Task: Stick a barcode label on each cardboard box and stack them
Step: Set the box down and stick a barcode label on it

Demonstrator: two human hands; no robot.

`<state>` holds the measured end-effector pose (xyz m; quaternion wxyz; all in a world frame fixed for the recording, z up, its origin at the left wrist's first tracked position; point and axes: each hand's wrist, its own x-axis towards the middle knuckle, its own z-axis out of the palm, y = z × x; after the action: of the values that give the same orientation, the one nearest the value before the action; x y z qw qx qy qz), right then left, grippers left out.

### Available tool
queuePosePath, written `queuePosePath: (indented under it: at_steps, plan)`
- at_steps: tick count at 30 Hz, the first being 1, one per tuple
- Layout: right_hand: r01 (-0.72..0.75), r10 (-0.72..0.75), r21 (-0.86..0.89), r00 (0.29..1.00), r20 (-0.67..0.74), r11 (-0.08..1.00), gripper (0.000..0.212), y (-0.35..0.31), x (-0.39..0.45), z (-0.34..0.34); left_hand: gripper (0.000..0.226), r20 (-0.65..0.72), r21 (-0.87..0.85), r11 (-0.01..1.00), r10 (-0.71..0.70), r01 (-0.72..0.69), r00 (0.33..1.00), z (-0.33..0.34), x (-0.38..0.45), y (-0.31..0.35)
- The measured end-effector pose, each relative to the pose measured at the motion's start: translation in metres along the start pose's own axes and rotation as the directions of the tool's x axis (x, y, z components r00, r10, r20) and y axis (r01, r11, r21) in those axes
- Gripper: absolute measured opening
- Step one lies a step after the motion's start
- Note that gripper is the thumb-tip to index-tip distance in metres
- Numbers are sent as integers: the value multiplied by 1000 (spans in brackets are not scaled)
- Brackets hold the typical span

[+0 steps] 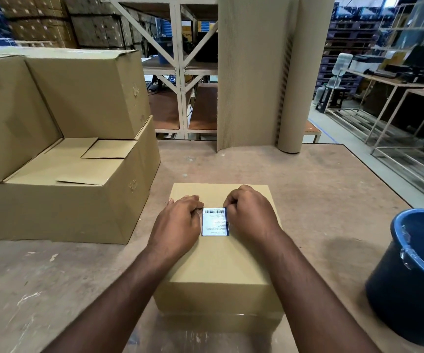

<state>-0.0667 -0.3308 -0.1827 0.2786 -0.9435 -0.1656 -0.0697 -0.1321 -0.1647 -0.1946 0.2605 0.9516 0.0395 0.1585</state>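
Stacked boxes: along the worktop's left edge you have large cardboard boxes already piled, the upper ones set back on the lower; I see no label on any face turned toward you.
Left hand: your fingers are curled under, knuckles up, pressing down on the left edge of the barcode label; it pinches nothing that I can make out.
Barcode label: it lies on top of the small box, toward the far half of the lid, barcode strip at its far end, a dark strip along its right side.
Small box: it sits near the middle of the worktop's near edge, resting on what looks like another flat box beneath it.
Right hand: fingers curled in, tips at the label's far right corner, holding or pressing that edge; which, I cannot tell.
Blue bucket: it stands at the worktop's right edge, well apart from the box.
Step in hand: sticking the label down.
Next move: smooth it flat with both hands, then take the small box by its sides and carry it to the stack.
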Motion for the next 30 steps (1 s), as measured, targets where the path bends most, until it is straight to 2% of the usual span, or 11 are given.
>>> queuePosePath:
  at_steps: [7,11,14,23,26,30]
  plan:
    - [-174,153,208,981,116,963,20,1,3,-8,33,1,-12,1000,9,-9,1000,4,3,-4]
    - [-203,170,238,973,154,950,13,-1,2,-11,32,44,-28,1000,13,-12,999,5,9,-8]
    - [-231,183,266,964,192,936,15,-1,4,-13,29,34,-68,998,11,-8,999,7,11,-12]
    - [-193,131,336,971,199,922,12,13,8,-9,28,49,-123,992,1,5,999,9,15,-14]
    - [-153,96,323,978,187,934,13,15,7,-9,20,29,-222,973,-53,58,998,6,19,-13]
    - [-100,53,356,989,139,929,17,17,4,-9,8,90,-381,911,-130,155,987,6,31,-20]
